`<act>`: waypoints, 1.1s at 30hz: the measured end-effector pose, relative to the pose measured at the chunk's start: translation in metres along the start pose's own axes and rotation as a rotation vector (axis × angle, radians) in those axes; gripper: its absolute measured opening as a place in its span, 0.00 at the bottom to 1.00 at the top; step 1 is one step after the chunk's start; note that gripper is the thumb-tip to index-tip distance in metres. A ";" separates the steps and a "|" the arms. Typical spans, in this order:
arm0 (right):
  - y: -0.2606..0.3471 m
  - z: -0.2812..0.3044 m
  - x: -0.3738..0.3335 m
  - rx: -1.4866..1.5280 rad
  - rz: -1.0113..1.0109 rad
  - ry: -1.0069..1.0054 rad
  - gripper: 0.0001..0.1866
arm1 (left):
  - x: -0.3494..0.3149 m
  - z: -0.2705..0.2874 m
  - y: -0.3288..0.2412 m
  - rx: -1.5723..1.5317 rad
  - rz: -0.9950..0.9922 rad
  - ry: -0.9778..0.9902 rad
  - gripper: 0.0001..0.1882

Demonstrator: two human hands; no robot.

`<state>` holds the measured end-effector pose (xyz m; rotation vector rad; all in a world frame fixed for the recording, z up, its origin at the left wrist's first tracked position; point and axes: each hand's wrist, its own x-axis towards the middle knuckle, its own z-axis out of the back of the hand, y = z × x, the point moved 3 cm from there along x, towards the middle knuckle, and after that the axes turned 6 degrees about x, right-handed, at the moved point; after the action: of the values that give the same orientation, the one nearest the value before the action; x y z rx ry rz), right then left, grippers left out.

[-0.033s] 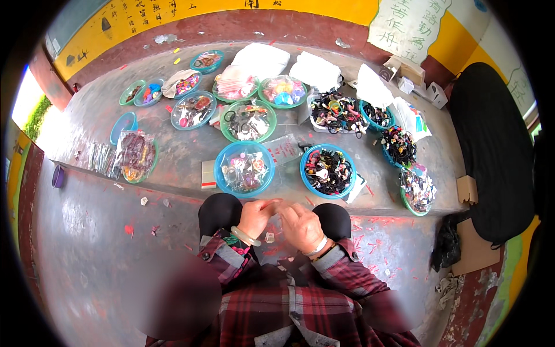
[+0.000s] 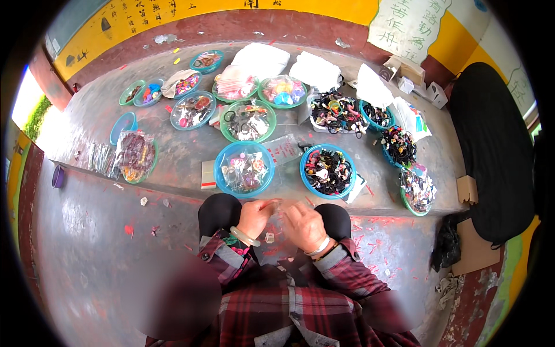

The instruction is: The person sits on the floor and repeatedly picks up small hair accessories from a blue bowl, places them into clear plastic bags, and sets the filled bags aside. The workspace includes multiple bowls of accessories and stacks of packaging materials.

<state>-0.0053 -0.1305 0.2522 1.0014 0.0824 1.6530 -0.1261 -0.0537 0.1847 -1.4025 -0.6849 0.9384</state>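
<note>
Between my knees, my left hand (image 2: 254,218) and my right hand (image 2: 303,226) face each other just in front of the ledge. The fingers of my left hand are pinched together, pointing right. My right hand is curled, its fingers slightly smeared by motion. Whatever is pinched between the fingertips is too small to make out. Closest to the hands stand a blue basin (image 2: 272,168) of clear plastic packets with small colourful pieces and a blue basket (image 2: 354,173) of black hair ties with colourful ornaments.
Behind these are a green basin (image 2: 272,122) of packets and a white tub (image 2: 315,119) of hair ties. White sacks (image 2: 261,56) lie farther back. At right are a long black covered object (image 2: 491,150) and a black plastic bag (image 2: 446,243). Red scraps litter the floor (image 2: 370,246).
My right hand has shifted slightly right, so the gap between the fingertips is a little wider. My left hand has hardly moved. The basins are unchanged.
</note>
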 end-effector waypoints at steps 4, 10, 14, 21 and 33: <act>-0.038 0.033 0.006 0.047 -0.171 -0.128 0.10 | 0.002 0.003 0.000 0.255 -0.062 -0.039 0.12; -0.157 0.088 -0.010 -0.124 -0.538 -0.234 0.08 | 0.006 0.002 0.021 0.219 -0.010 -0.016 0.11; -0.259 0.100 -0.046 -0.284 -0.737 -0.076 0.11 | 0.007 -0.001 0.016 0.185 -0.019 0.002 0.13; -0.320 0.056 -0.036 -0.368 -0.719 0.246 0.20 | 0.012 -0.003 0.022 0.255 0.004 0.057 0.11; -0.326 0.044 -0.026 -0.418 -0.877 0.454 0.16 | 0.011 -0.001 0.027 0.273 0.015 0.090 0.12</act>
<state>0.2734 -0.0565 0.0918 0.1818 0.4007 0.9797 -0.1233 -0.0471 0.1568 -1.2014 -0.4601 0.9364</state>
